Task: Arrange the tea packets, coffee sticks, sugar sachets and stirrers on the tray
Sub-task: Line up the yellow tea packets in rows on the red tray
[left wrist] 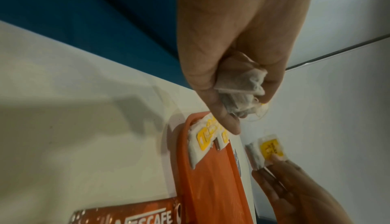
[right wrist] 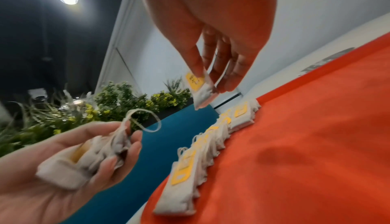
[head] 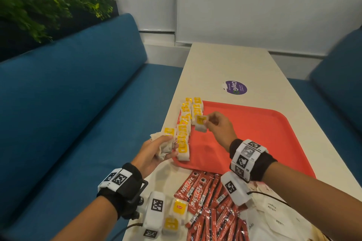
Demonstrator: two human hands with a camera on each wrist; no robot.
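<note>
A red tray [head: 254, 133] lies on the white table, and a row of yellow-tagged tea packets [head: 185, 131] runs along its left edge. My right hand [head: 210, 121] pinches one tea packet [head: 200, 123] above the tray's left part, just right of the row; the same tea packet [right wrist: 200, 89] hangs from the fingertips in the right wrist view. My left hand [head: 162, 148] grips a bunch of tea packets [head: 166, 143] at the tray's near left corner, seen also as the bunch [left wrist: 240, 91] and the bunch [right wrist: 88, 157]. Red coffee sticks [head: 211, 205] lie heaped on the table before the tray.
Two loose tea packets [head: 175, 215] lie near the table's front left. White sachets [head: 274, 219] sit at the front right. A purple sticker [head: 236, 87] marks the table beyond the tray. Blue sofas [head: 68, 103] flank the table; plants [head: 49, 0] stand behind the left one.
</note>
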